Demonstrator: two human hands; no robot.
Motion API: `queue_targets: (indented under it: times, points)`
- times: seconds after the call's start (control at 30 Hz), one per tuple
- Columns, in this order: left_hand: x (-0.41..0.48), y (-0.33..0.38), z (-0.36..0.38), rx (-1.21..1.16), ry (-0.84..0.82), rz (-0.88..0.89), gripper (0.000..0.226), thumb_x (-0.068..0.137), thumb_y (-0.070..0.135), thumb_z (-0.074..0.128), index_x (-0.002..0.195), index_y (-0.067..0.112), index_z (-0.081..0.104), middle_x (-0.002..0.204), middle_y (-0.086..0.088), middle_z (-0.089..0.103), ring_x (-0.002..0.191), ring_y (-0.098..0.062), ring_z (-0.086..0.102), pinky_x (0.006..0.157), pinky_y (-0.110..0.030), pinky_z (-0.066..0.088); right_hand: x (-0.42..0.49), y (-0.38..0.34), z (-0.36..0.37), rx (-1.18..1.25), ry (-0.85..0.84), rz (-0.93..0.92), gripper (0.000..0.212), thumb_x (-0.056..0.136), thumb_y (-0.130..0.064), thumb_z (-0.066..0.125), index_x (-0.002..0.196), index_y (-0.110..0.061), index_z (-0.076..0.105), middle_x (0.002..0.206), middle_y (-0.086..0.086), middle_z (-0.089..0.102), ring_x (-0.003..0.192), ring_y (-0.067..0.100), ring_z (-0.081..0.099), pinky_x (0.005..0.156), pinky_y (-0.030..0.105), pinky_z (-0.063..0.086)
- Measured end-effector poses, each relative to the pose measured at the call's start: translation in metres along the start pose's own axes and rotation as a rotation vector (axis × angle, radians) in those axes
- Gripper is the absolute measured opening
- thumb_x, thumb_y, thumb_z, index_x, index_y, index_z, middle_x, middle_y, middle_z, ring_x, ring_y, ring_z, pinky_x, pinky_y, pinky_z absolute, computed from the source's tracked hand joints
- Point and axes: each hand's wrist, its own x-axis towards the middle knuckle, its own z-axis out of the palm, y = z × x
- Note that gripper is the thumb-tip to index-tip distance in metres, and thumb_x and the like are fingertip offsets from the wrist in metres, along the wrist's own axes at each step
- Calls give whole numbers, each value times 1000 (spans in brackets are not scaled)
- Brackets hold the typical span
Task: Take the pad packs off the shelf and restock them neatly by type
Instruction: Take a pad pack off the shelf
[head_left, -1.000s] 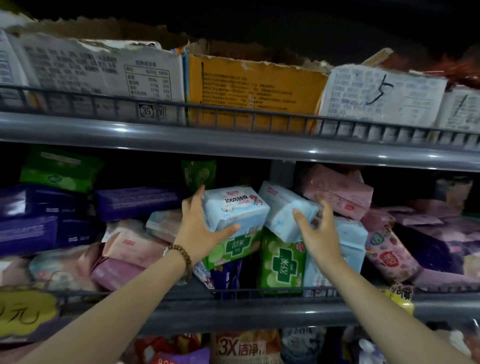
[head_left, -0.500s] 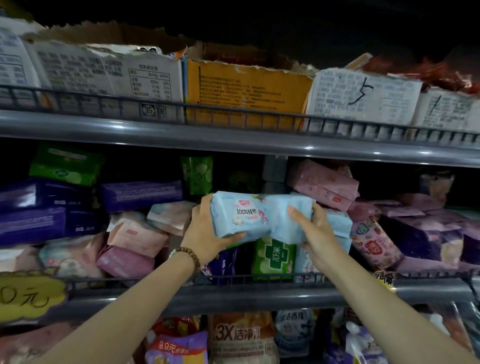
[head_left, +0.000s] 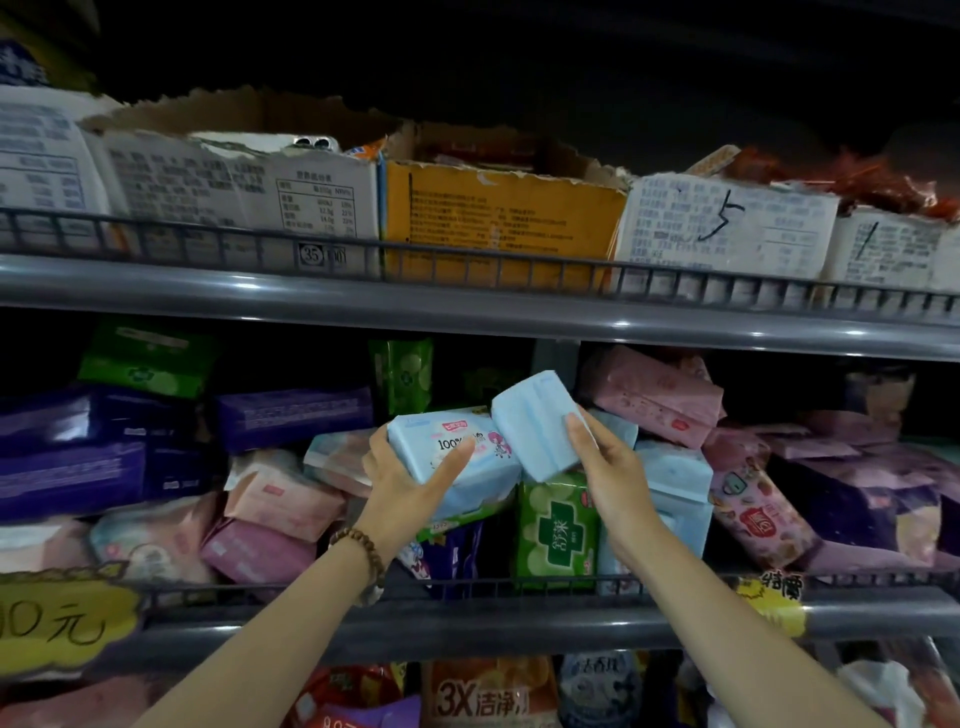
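Note:
My left hand (head_left: 410, 488) grips a light blue pad pack with "100%" printed on it (head_left: 457, 457), held in front of the middle shelf (head_left: 467, 631). My right hand (head_left: 605, 467) holds a second light blue pack (head_left: 535, 421), tilted up beside the first, their ends touching. Below them stands a green pad pack (head_left: 556, 530) behind the shelf rail. More blue packs (head_left: 675, 478) sit to the right of my right hand. Pink packs (head_left: 654, 395) lie at the right and lower left, purple packs (head_left: 291, 415) at the left.
Torn cardboard boxes (head_left: 498, 218) fill the upper shelf behind a wire rail. Green packs (head_left: 145, 358) sit at the back left. A yellow price tag (head_left: 57, 623) hangs at lower left, another (head_left: 774, 603) at right. More goods fill the shelf below.
Both hands lifted the two blue packs off the green packs and drew them out from the shelf. The right-hand pack has now tilted upward, away from the left one.

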Motion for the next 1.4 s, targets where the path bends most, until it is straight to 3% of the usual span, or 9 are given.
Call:
queue_targets:
  times: [0.1, 0.2, 0.43, 0.6, 0.77, 0.9, 1.1, 1.27, 1.4]
  points:
    - [0, 9, -1, 24, -11, -39, 111, 56, 65, 56, 145, 18, 11, 143, -4, 17, 113, -9, 30, 89, -21, 32, 2, -2, 14, -249, -56, -207, 29, 94, -45, 44, 120, -45, 56, 132, -24, 49, 130, -7, 38, 106, 15, 31]
    - [4, 19, 2, 51, -25, -104, 116, 58, 71, 52, 148, 17, 4, 149, -4, 8, 126, -15, 28, 93, -26, 29, 7, -8, 27, -429, -89, -270, 36, 95, -49, 34, 125, -48, 54, 146, -18, 36, 139, -1, 19, 111, 22, 14]
    - [7, 22, 6, 24, 68, -181, 107, 70, 64, 63, 147, 14, 8, 147, -6, 10, 134, -21, 25, 96, -28, 29, 20, -19, 31, -325, -23, -307, 22, 88, -35, 65, 109, -43, 63, 124, -18, 59, 122, 9, 49, 107, 39, 40]
    - [6, 25, 5, 16, 52, -200, 104, 70, 69, 58, 146, 17, 10, 146, -5, 12, 133, -22, 27, 98, -29, 30, 37, -21, 26, -43, -120, 242, 133, 42, -57, 89, 152, -30, 18, 148, 1, 42, 132, 20, 43, 110, 43, 38]
    - [7, 27, 1, 15, 40, -257, 110, 65, 76, 52, 149, 22, 4, 153, -4, 3, 138, -25, 23, 110, -38, 26, 34, -16, 35, 272, -217, 443, 76, 60, -45, 76, 127, -14, 60, 109, 6, 72, 103, 21, 67, 94, 41, 51]
    - [5, 28, 1, -36, 55, -266, 118, 61, 75, 53, 151, 21, -2, 156, -5, 0, 140, -27, 21, 111, -41, 25, 30, -11, 35, 394, -175, 572, 69, 63, -51, 72, 121, -15, 64, 110, 10, 72, 103, 27, 66, 83, 43, 54]
    - [-2, 30, -3, -93, 49, -157, 110, 68, 70, 51, 151, 27, -7, 155, -4, 13, 140, -24, 25, 109, -35, 25, 7, -9, 29, 391, -300, 586, 63, 73, -56, 65, 124, -20, 62, 118, 9, 69, 113, 31, 62, 98, 51, 47]
    - [-24, 38, -8, -121, 8, -104, 75, 80, 60, 54, 130, 18, 19, 106, 17, 41, 88, 0, 49, 85, -22, 37, -23, -20, 21, 431, -241, 578, 58, 70, -53, 68, 119, -20, 63, 112, 8, 71, 110, 29, 64, 100, 54, 45]
    - [-54, 25, -3, -54, -109, -137, 78, 68, 72, 48, 120, 22, 19, 108, 13, 44, 95, 0, 52, 85, -24, 41, -62, -11, 2, 472, -183, 574, 57, 67, -48, 68, 118, -22, 63, 112, 6, 72, 107, 28, 65, 88, 52, 51]
